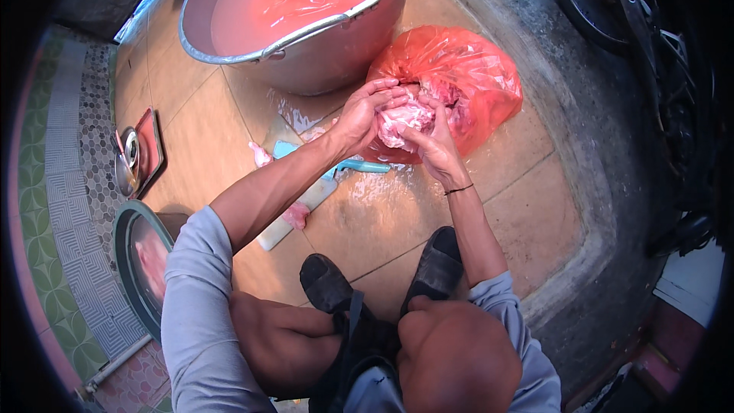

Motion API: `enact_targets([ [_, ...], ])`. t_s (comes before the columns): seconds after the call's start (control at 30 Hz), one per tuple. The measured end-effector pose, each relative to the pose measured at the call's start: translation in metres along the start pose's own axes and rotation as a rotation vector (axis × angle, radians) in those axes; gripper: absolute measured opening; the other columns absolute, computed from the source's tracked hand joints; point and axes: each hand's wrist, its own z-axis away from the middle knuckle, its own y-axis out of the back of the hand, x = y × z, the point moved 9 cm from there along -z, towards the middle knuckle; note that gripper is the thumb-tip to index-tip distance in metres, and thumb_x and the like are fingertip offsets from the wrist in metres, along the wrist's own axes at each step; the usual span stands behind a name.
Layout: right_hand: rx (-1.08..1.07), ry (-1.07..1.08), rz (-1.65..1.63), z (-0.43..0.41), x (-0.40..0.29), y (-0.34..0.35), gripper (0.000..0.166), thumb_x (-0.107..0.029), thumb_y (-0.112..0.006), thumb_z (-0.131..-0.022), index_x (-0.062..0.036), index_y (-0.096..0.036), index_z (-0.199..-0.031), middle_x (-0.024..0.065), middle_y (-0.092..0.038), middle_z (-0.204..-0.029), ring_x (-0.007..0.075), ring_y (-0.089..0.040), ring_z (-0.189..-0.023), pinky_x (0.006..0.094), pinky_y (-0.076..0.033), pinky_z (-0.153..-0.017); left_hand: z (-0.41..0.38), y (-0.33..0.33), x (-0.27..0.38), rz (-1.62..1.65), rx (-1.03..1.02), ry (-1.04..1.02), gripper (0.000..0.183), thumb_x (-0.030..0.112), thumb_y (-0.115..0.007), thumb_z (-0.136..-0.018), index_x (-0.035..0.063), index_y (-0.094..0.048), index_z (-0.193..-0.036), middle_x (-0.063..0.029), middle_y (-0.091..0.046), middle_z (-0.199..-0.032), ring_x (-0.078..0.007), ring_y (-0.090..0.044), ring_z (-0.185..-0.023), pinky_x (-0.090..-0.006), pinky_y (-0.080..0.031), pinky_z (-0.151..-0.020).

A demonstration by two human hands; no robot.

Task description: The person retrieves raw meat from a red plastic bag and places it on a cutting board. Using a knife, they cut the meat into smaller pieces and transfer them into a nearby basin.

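Raw pale-pink meat, perhaps poultry, is held between my two hands at the mouth of a red plastic bag. My left hand grips its left side, fingers reaching over the top. My right hand has its thumb on the near side and its fingers towards the bag. More meat shows inside. Below my left forearm, a turquoise knife handle lies over a white cutting board; the forearm hides part of both. One meat scrap rests on the board, another beyond the forearm.
A large metal tub of reddish water stands beyond my hands. At left are a green-rimmed bucket containing meat and a red tray with metal dishes. Wet tiles end at a raised concrete edge; a motorcycle wheel stands beyond.
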Motion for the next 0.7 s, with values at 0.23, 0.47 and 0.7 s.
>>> enact_targets([
  [0.23,-0.079,0.187,-0.008,0.008,-0.011,-0.007,0.074,0.001,-0.081,-0.077,-0.0037,-0.037,-0.136,0.0141,-0.047,-0.134,0.0237,-0.05,-0.127,0.0377,-0.046,-0.107,0.013,-0.006,0.001,-0.64,-0.232,0.014,0.056,0.018,-0.063,-0.098,0.0,-0.041,-0.146,-0.0121,-0.049,-0.144,-0.0191,-0.051,-0.128,-0.0334,-0.042,-0.109],
  [0.47,-0.169,0.368,0.21,0.012,-0.028,-0.007,0.081,-0.001,-0.078,-0.081,-0.0011,-0.032,-0.149,0.0137,-0.038,-0.152,0.0237,-0.038,-0.141,0.0391,-0.032,-0.118,0.018,-0.016,0.004,-0.926,-0.358,-0.091,0.067,0.025,-0.073,-0.093,0.0033,-0.039,-0.148,-0.0113,-0.054,-0.137,-0.0181,-0.052,-0.127,-0.0332,-0.044,-0.107],
  [0.7,-0.115,0.486,0.389,0.025,-0.045,-0.015,0.081,-0.01,-0.072,-0.088,-0.0003,-0.026,-0.155,0.0143,-0.03,-0.159,0.0251,-0.029,-0.148,0.0392,-0.026,-0.121,0.03,-0.031,0.017,-0.682,-0.315,-0.03,0.062,0.02,-0.075,-0.092,0.0021,-0.043,-0.141,-0.0074,-0.059,-0.123,-0.0111,-0.058,-0.113,-0.0289,-0.051,-0.095],
])
